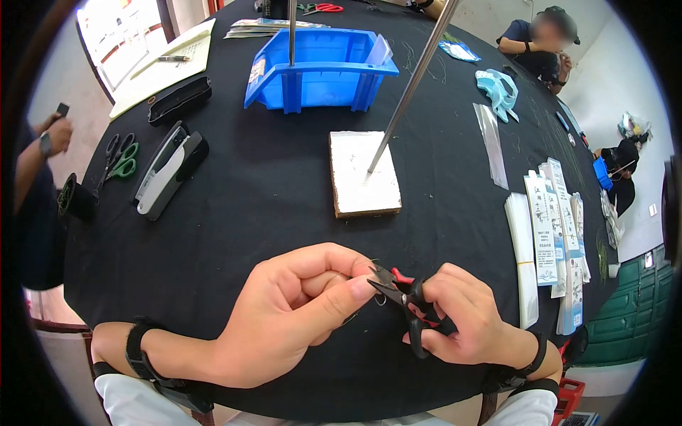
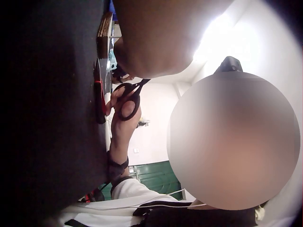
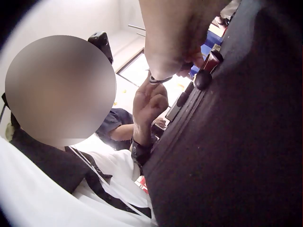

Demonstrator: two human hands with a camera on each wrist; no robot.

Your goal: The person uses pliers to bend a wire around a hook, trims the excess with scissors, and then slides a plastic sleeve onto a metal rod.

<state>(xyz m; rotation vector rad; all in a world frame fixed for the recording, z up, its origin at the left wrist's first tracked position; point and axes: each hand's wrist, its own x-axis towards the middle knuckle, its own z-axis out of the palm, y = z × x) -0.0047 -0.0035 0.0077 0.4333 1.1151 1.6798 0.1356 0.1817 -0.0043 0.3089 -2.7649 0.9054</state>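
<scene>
My left hand rests on the black tablecloth near the front edge, thumb and forefinger pinched on something thin and small that I cannot make out. My right hand grips small black scissors with red inner handles, blades pointing left at the left fingertips. In the left wrist view the scissors show looped around the right hand's fingers. The right wrist view shows the left hand beyond the right hand.
A white-topped block with a slanted metal rod stands mid-table. Behind it a blue bin. A stapler and green scissors lie left; stacked printed packets right. Other people sit around the table.
</scene>
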